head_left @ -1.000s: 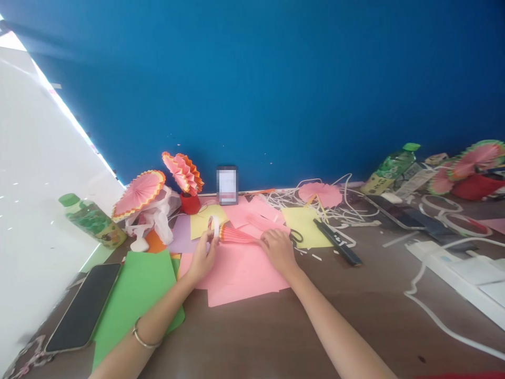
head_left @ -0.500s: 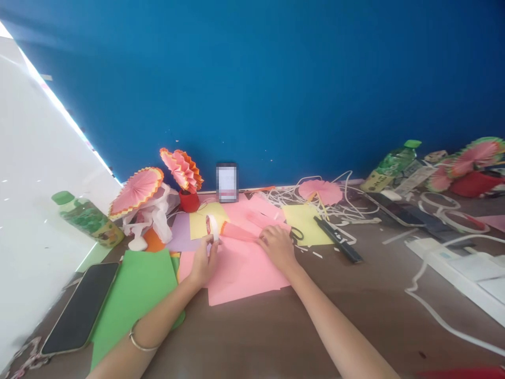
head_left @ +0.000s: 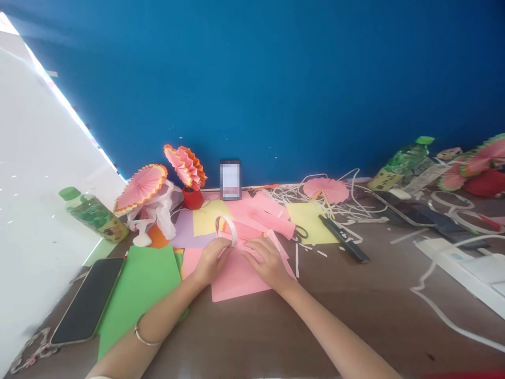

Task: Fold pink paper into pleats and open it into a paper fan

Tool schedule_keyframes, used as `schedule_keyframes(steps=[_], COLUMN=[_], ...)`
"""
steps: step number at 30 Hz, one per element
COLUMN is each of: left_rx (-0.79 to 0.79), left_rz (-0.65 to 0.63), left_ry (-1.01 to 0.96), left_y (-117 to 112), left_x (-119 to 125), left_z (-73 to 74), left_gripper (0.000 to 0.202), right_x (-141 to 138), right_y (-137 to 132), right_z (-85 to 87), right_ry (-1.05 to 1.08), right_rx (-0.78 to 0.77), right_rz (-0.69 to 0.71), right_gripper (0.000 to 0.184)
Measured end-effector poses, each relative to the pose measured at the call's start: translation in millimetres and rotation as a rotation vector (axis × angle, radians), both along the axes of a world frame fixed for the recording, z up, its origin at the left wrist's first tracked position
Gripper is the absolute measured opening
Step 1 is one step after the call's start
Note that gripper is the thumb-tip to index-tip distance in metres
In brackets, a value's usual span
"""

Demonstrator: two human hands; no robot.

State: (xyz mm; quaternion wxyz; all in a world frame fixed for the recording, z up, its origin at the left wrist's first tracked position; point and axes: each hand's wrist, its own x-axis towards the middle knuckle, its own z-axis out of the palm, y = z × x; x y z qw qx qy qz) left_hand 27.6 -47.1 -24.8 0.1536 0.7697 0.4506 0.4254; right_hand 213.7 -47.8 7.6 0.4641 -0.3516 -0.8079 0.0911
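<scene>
Left hand (head_left: 211, 261): clasps the tape roll (head_left: 228, 230) at its lower edge, thumb and fingers curled round the ring; rests low over the pink sheet (head_left: 236, 281).
Right hand (head_left: 269, 261): lies palm down with fingers stretched out, grasping nothing; presses on the pink sheet, fingertips pointing toward the left hand.
Tape roll: stands on edge above the left fingers, a white ring just left of the right fingertips.
Pleated pink strip (head_left: 246, 230): lies just behind the tape roll and both hands, on the pink papers; cannot tell whether either hand touches it.
Pink sheet: lies flat on the brown table (head_left: 355, 316), under both hands, near the front of the paper pile.
Left of the hands: green sheet (head_left: 138, 287) touching the pink sheet's left side; dark phone (head_left: 89, 300) face up beside it; bracelet (head_left: 142, 338) on the left wrist.
Right of the hands: scissors (head_left: 302, 231) on a yellow sheet (head_left: 311, 223); black tool (head_left: 344, 239) just beyond.
Farther back: two paper fans (head_left: 141, 186), one standing in a red pot (head_left: 192, 199); green-capped bottle (head_left: 94, 215) on its side at far left; tangle of white paper strips (head_left: 339, 202) against the blue wall (head_left: 276, 79).
</scene>
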Motion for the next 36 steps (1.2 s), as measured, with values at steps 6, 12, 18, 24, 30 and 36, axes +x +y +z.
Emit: schedule_keyframes(steps=[6,12,18,24,30,36], left_rx=[0.001,0.071,0.143,0.143,0.026,-0.009], left_rz=[-0.04,-0.084,-0.092,-0.088,-0.058,-0.084], left_ry=[-0.007,0.045,0.081,0.151,0.186,0.169], left_y=[0.7,1.3,1.1,1.4,-2.4,-0.8], left_x=[0.2,0.0,-0.1,0.0,-0.2,-1.0], left_z=[-1.0,-3.8,-4.4,-2.8,4.7,0.9], left_gripper=[0.016,0.014,0.013,0.014,0.017,0.017], right_x=[0.7,1.8,2.6,3.9,6.2,4.8], right_y=[1.8,3.0,3.5,5.5,7.2,5.7], right_z=[-4.7,-6.7,-6.8,-8.6,-6.6,-5.3], right_ry=[0.092,0.106,0.096,0.05,0.054,0.12], right_rx=[-0.06,-0.063,0.055,0.136,0.156,0.022], right_rz=[-0.037,-0.043,-0.027,-0.003,-0.053,-0.072], right_gripper=[0.013,0.019,0.023,0.027,0.018,0.014])
